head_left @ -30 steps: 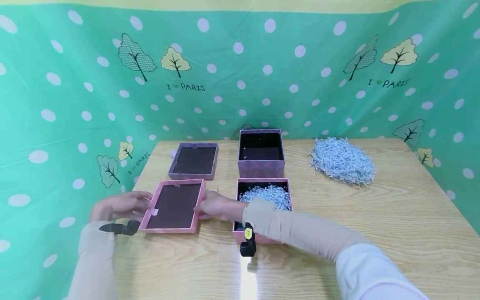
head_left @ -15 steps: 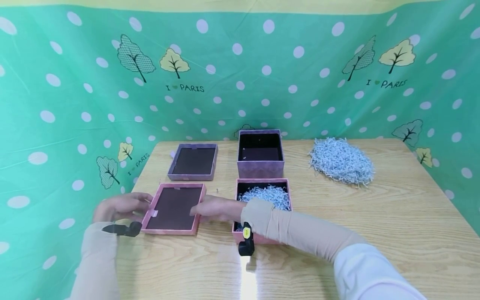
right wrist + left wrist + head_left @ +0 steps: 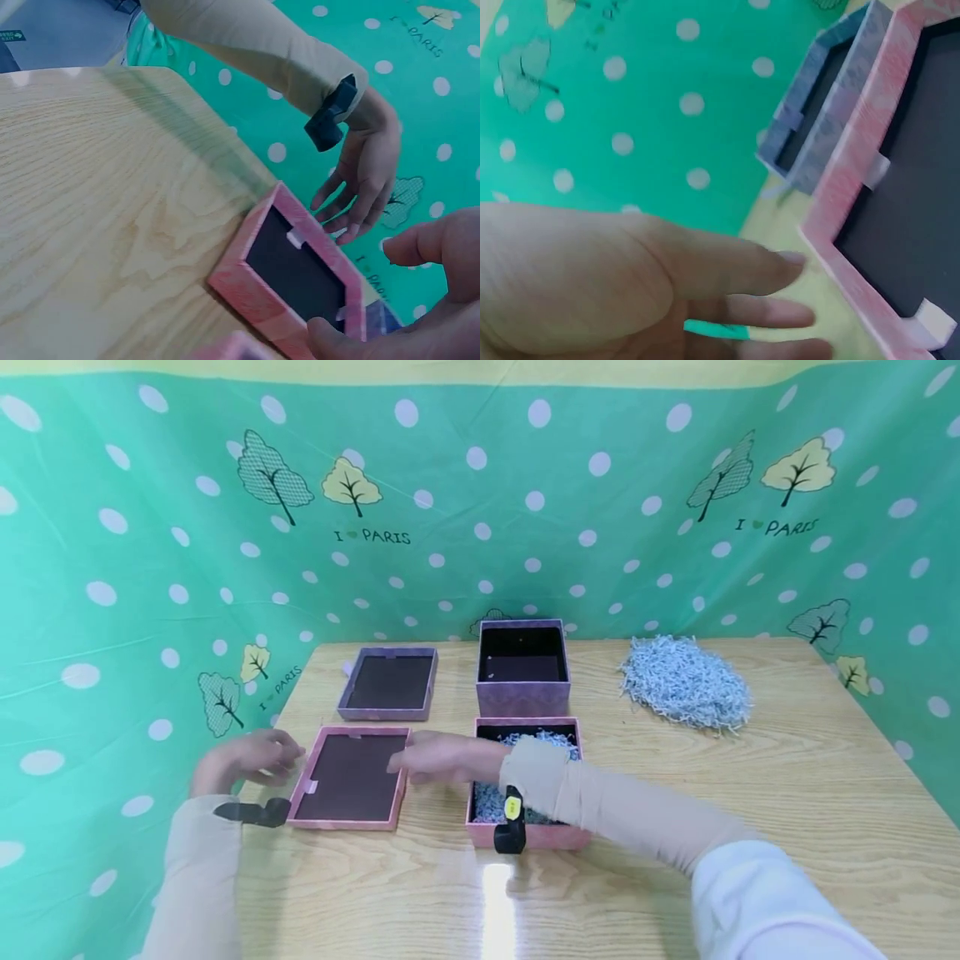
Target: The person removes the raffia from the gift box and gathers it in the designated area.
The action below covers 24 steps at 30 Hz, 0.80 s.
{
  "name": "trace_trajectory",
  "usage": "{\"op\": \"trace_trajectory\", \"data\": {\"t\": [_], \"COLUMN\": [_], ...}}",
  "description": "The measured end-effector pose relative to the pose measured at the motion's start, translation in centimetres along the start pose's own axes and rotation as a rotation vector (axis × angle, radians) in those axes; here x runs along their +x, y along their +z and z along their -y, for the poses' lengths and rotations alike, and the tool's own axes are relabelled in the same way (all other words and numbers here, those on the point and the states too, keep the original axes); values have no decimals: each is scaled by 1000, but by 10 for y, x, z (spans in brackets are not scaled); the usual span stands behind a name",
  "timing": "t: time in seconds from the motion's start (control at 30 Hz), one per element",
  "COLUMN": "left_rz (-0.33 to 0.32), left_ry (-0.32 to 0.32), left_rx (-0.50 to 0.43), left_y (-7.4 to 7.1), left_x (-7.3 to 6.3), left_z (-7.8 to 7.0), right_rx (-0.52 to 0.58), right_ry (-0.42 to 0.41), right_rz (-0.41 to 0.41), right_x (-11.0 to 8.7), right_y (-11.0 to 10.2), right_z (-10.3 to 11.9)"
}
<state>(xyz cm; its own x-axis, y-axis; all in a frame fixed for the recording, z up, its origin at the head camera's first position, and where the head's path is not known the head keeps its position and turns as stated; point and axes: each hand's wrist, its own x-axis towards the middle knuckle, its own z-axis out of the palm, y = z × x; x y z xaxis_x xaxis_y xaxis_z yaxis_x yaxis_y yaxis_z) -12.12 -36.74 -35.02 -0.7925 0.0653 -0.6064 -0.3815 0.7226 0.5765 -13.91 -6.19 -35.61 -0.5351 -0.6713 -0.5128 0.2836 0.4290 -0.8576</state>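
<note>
A pink box lid (image 3: pixel 348 781) lies on the table with its dark inside facing up and a small pale tab on its left edge. My left hand (image 3: pixel 255 756) hovers just left of the lid, its fingers apart from the rim in the left wrist view. At the lid's upper right edge is my right hand (image 3: pixel 442 756); in the right wrist view its thumb and finger are spread, holding nothing, though whether it touches the rim cannot be seen. Beneath my right wrist stands the pink box (image 3: pixel 528 837), with blue paper shreds (image 3: pixel 491 802) inside.
Behind the pink box stands an open purple box (image 3: pixel 522 697) with a black interior. Its purple lid (image 3: pixel 386 714) lies inside-up at the back left. A heap of blue paper shreds (image 3: pixel 684 681) sits at the back right. A polka-dot cloth (image 3: pixel 525 502) hangs behind the table.
The pink lid has come down flat onto the table. Both hands have let go of it; the left has drawn slightly up and away, the right has moved slightly up and right.
</note>
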Motion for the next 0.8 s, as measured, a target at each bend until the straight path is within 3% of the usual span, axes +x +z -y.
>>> {"op": "trace_trajectory", "data": {"t": [0.17, 0.33, 0.6, 0.8], "left_rz": [-98, -160, -218, -235], "left_ry": [38, 132, 299, 392], "left_rx": [77, 166, 263, 300], "left_y": [-4, 1, 22, 46], "left_x": [0, -2, 0, 9], "left_z": [-28, -57, -101, -122], "right_rx": [-6, -70, -151, -165], "right_ry": [-79, -167, -255, -306], "right_rz": [6, -48, -115, -172], "right_x": [-10, -23, -45, -60], "right_y": [-14, -22, -35, -46], "right_z": [13, 17, 6, -6]}}
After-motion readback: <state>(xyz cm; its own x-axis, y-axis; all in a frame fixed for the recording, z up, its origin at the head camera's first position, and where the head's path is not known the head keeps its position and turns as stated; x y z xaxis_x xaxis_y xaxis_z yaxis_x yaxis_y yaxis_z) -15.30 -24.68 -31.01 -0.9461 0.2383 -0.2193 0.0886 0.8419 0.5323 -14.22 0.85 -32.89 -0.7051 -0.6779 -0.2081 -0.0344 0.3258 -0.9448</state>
